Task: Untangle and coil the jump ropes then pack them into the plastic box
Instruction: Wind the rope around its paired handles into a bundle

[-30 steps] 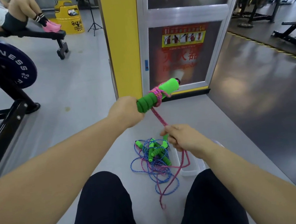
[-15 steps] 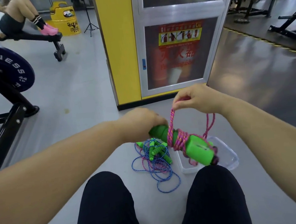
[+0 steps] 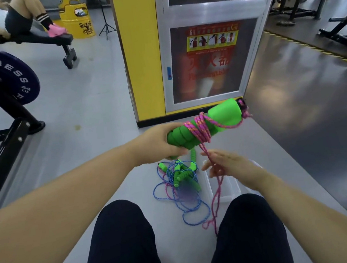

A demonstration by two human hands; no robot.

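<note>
Gripping the green handles (image 3: 220,113) in my left hand (image 3: 158,142), I draped the pink rope (image 3: 199,128) over my slack-fingered right hand (image 3: 234,165) above the plastic box (image 3: 230,191); snug, side-by-side turns would hold best.

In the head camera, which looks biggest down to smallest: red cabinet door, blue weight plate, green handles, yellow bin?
1. red cabinet door
2. blue weight plate
3. green handles
4. yellow bin
The handles are near the camera and the bin far, so their true order is unsure.
</note>
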